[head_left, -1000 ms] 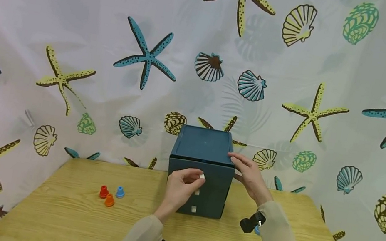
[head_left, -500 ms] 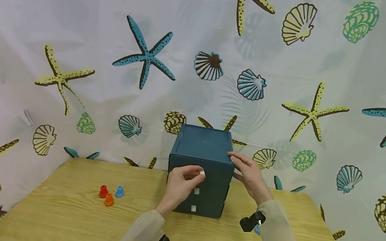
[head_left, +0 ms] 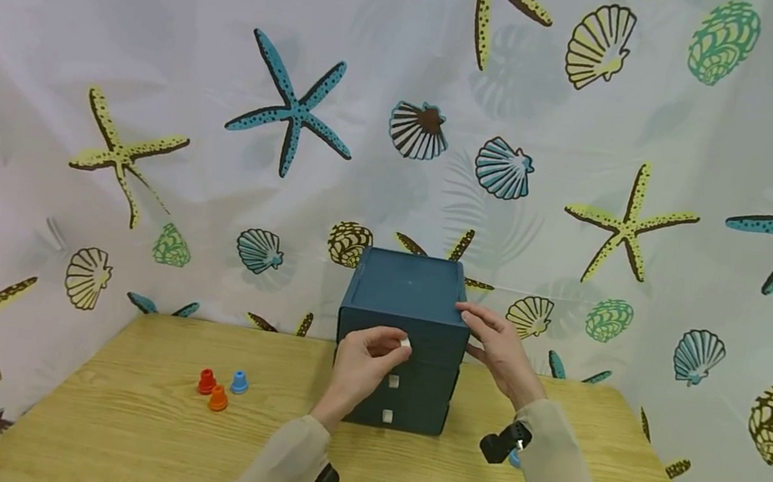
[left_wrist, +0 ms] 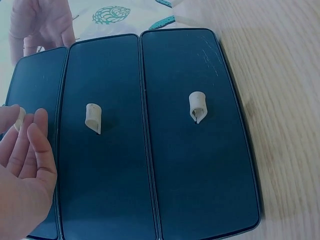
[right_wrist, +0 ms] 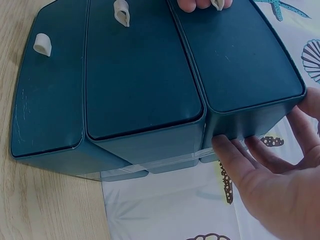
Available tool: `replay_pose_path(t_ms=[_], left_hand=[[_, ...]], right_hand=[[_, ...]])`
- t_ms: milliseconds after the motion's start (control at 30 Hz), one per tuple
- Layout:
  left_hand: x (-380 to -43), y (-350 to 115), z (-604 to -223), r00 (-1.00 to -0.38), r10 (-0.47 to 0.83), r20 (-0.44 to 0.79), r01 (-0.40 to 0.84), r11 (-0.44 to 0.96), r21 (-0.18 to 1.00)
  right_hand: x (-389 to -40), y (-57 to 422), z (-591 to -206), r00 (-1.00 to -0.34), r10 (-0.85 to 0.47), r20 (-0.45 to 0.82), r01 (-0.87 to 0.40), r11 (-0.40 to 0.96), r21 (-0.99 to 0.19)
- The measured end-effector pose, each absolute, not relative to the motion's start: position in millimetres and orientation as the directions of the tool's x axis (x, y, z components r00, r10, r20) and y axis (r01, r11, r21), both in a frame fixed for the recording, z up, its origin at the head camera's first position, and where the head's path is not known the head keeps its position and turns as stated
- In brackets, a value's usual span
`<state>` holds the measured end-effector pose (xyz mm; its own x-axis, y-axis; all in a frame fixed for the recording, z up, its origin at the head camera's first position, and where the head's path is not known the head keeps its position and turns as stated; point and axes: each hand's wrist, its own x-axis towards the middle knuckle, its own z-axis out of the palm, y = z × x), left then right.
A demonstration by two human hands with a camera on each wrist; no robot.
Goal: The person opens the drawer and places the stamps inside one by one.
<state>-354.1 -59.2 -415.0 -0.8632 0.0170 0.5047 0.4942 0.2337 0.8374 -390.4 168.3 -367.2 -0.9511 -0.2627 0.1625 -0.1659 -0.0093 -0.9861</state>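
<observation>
A dark blue drawer cabinet (head_left: 410, 285) with three stacked drawers stands at the back of the table. My left hand (head_left: 360, 368) pinches the white pull (head_left: 405, 344) of the top drawer between thumb and fingers. That drawer sits flush with the cabinet front. Against the cabinet's upper right side rest the fairly straight fingers of my right hand (head_left: 501, 356), its index finger and thumb near the top edge. In the right wrist view, the fingertips (right_wrist: 223, 142) touch the side of the top drawer section. The middle pull (left_wrist: 93, 116) and bottom pull (left_wrist: 198, 106) are untouched.
Left of the cabinet, a red cone-shaped piece (head_left: 207, 381), an orange one (head_left: 218, 398) and a blue one (head_left: 239, 382) stand on the wooden table (head_left: 135, 437). Another blue piece (head_left: 515, 459) is partly hidden by the right wrist camera. A shell-patterned cloth (head_left: 388, 39) hangs behind.
The top drawer has gone in slightly, closing the thin gap under the cabinet's top edge. My left hand moved inward with its pull. The right hand has stayed put.
</observation>
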Motion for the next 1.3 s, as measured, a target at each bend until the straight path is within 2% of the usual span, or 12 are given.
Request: replay_pose_path(t_ms=[400,800,1067,1300], left_hand=[[-351.0,-65.8,-416.9,-0.868,0.039,0.495,0.495,0.148,0.856],[-341.1,-75.6,-431.6,-0.9,-0.012,0.435,0.422,0.222,0.879],[-339.8,-79.8,-444.5,-0.954,-0.039,0.297,0.289,0.143,0.946],[-344.9,-79.7,-457.1,-0.981,0.002,0.192,0.19,0.175,0.966]], right_hand=[[-391.2,168.5,-367.6,-0.948,-0.269,0.167,-0.172,-0.005,-0.985],[-390.9,168.0,-367.7,-0.947,-0.273,0.168,-0.171,-0.012,-0.985],[-391.6,168.5,-367.5,-0.945,-0.277,0.173,-0.177,-0.01,-0.984],[-391.1,167.9,-367.1,-0.945,-0.28,0.171,-0.175,-0.011,-0.984]])
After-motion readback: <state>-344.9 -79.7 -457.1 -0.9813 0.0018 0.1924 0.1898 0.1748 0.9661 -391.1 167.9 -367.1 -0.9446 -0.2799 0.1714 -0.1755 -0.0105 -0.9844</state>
